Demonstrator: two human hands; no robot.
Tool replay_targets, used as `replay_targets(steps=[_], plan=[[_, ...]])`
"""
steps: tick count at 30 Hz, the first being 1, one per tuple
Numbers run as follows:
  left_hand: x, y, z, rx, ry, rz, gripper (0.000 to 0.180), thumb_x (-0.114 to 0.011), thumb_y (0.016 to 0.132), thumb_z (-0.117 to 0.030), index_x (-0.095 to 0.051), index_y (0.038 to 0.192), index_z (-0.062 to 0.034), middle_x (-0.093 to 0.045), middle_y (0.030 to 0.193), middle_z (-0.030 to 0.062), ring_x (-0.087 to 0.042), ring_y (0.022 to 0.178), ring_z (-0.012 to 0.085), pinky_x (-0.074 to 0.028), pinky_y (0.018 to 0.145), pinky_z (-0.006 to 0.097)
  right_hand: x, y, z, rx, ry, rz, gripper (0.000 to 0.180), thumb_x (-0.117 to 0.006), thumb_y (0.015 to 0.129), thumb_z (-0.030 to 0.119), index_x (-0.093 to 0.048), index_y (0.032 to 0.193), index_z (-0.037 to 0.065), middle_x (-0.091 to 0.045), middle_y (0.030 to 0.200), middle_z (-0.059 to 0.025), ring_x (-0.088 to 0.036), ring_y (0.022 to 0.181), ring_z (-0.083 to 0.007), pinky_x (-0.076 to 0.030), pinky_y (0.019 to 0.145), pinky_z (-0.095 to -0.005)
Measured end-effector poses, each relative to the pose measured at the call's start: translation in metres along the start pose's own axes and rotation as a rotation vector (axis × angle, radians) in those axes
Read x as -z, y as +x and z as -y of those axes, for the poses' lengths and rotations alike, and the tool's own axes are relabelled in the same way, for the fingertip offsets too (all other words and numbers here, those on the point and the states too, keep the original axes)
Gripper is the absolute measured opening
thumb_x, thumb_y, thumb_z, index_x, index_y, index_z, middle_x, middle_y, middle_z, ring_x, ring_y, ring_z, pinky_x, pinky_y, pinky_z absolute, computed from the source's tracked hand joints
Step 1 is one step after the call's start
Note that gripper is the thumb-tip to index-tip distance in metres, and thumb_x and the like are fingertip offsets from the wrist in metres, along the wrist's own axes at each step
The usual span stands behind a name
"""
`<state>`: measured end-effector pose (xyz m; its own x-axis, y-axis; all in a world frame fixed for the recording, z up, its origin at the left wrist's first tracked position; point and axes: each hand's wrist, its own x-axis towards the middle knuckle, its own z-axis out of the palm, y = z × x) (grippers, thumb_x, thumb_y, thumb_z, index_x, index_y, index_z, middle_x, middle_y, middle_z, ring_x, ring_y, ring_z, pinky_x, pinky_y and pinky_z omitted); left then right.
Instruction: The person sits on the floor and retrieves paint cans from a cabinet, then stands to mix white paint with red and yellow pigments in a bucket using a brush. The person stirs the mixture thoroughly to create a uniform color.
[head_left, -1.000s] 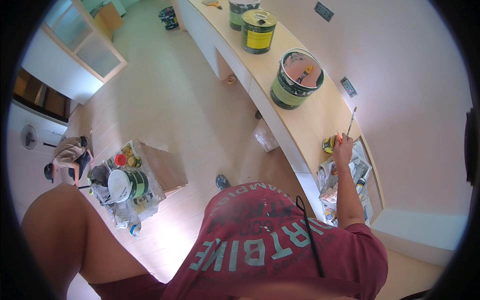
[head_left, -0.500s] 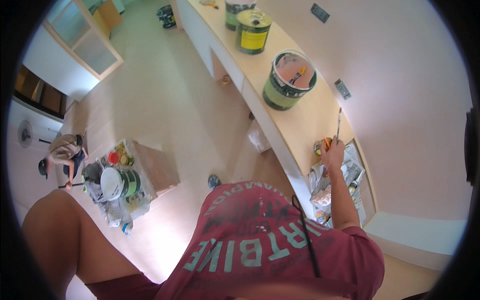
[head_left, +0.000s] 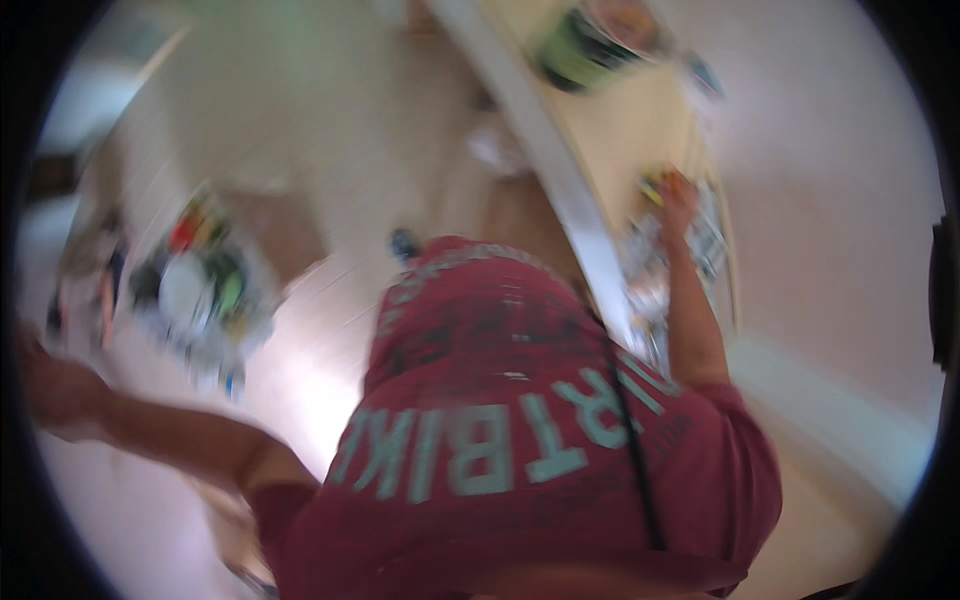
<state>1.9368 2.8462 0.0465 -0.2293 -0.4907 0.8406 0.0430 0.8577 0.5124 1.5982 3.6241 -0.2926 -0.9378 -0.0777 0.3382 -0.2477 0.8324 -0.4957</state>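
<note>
Looks like indoor room with painting work under way; cannot tell whether home or office. Shown by green bucket (head_left: pixel 575 52) with pinkish inside, upper right of frame, on long pale worktop (head_left: pixel 612 135) set along plain pale wall (head_left: pixel 830 220) with socket (head_left: pixel 706 75). Also by crumpled paper-like sheets (head_left: pixel 706 245) at right, near small yellow tin (head_left: pixel 650 188). At left, white tub (head_left: pixel 187 288) among clutter on brown stand (head_left: pixel 285 232), over pale floor (head_left: pixel 320 115) with plank-like lines. Much blurred.

one bare left hand (head_left: pixel 62 392), one bare right hand (head_left: pixel 678 198) near one small yellow tin (head_left: pixel 651 188), two green cylindrical buckets (head_left: pixel 578 50)
</note>
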Motion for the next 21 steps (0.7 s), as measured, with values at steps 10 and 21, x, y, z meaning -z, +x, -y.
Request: replay_targets(steps=[10, 21], plan=[[-0.008, -0.521, 0.161, 1.349, -0.032, 1.056, 0.040, -0.059, 0.108, -0.036, -0.070, 0.129, -0.0029, -0.074, 0.116, 0.0099, -0.070, 0.099, 0.0239, -0.056, 0.082, 0.037, 0.030, 0.007, 0.059, -0.192, -0.360, -0.149, 0.027, -0.074, 0.098, 0.035, -0.076, 0.105, 0.009, -0.069, 0.104, -0.0117, -0.067, 0.100, -0.0324, -0.054, 0.087, -0.0458], [0.029, -0.480, 0.214, 1.220, 0.082, 1.277, 0.042, -0.062, 0.106, -0.037, -0.069, 0.125, -0.0009, -0.067, 0.103, 0.0071, -0.063, 0.087, 0.0170, -0.054, 0.077, 0.032, 0.028, 0.024, 0.073, -0.268, -0.375, -0.025, 0.038, -0.075, 0.094, 0.047, -0.081, 0.106, 0.011, -0.070, 0.098, -0.0110, -0.068, 0.098, -0.0292, -0.054, 0.085, -0.0427]])
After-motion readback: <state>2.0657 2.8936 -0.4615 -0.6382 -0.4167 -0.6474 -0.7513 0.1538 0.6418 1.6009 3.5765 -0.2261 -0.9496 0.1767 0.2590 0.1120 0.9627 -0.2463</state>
